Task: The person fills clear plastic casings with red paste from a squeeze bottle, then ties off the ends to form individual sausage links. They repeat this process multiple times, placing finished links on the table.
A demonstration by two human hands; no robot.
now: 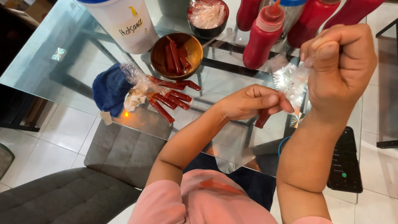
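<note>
Head view: a thin clear plastic sachet (292, 85) with red sauce at its lower end hangs between both hands above the glass table (49, 58). Its long axis runs steeply, upper right to lower left. The right hand (338, 66) is fisted around the twisted top; the left hand (248, 101) pinches lower down. Left of them lie filled red sachets (170, 99), a wooden bowl (176, 54) and a red squeeze bottle (263, 39).

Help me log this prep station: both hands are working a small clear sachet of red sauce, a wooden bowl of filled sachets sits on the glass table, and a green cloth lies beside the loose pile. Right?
Not quite: in the head view the cloth is dark blue, not green. The rest stands: left hand and right hand work the clear sachet, and the wooden bowl sits on the glass table near the loose pile.
</note>
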